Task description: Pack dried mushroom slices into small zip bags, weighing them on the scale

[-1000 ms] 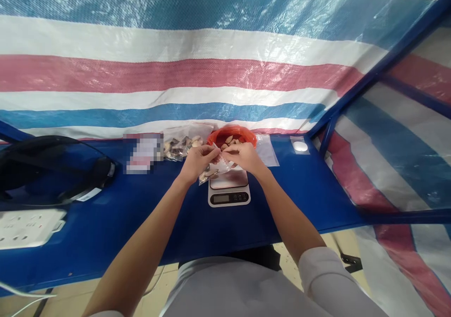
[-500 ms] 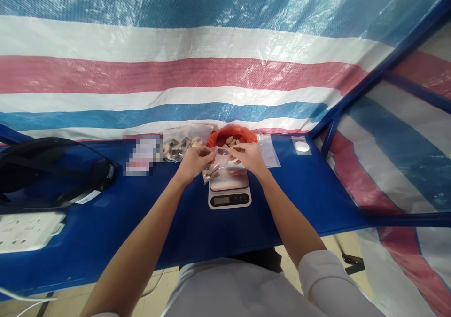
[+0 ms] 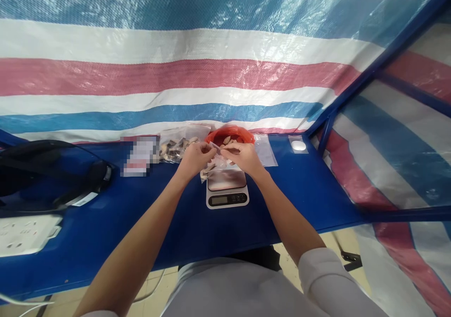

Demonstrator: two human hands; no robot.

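Note:
Between my hands, over a white kitchen scale (image 3: pixel 227 199), hangs a small clear zip bag (image 3: pixel 219 162) with brownish dried slices in its lower left corner. My left hand (image 3: pixel 198 158) pinches the bag's top edge on the left. My right hand (image 3: pixel 243 156) grips the same edge on the right, its fingers close to the left ones. Just behind the hands stands a red plastic bag (image 3: pixel 230 131), open at the top, with more brownish pieces inside. To the left lies a larger clear bag (image 3: pixel 172 149) full of similar slices.
Right of the red bag lies a flat clear bag (image 3: pixel 266 150); farther right, a round white object (image 3: pixel 299 145) rests on a small clear packet. A blurred-out card (image 3: pixel 138 157), a black headset (image 3: pixel 88 181) and a white power strip (image 3: pixel 28 235) sit leftward on the blue table (image 3: pixel 289 209).
My hands have drawn closer together along the top of the zip bag, and its mouth is narrower. The whole view has shifted slightly.

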